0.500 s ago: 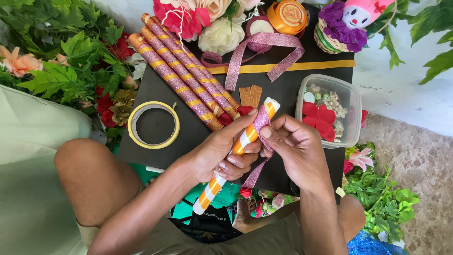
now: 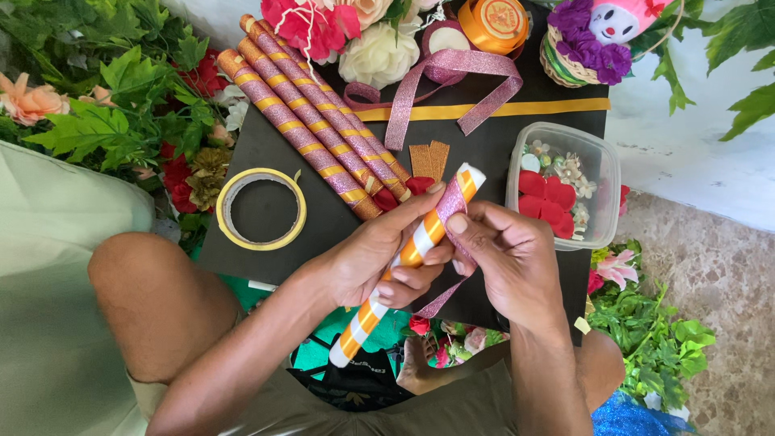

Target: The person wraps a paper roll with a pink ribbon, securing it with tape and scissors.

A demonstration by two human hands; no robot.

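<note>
Head view shows the left hand (image 2: 367, 262) wrapped around the middle of an orange-and-white striped stick (image 2: 404, 258), tilted over the lap just in front of the black board (image 2: 484, 149). The right hand (image 2: 508, 258) pinches a pink glitter ribbon (image 2: 450, 206) against the stick's upper end, thumb pressing it flat, with the loose tail hanging below. The stick looks light and stiff, so a firm mid-shaft grip suits it; the ribbon seems thin, floppy and likely to slip unless held taut near the wrap. Finished wrapped sticks (image 2: 315, 121) lie on the board, with a tape roll (image 2: 230, 230) to the left and a plastic tub (image 2: 601, 186) of trimmings to the right.
</note>
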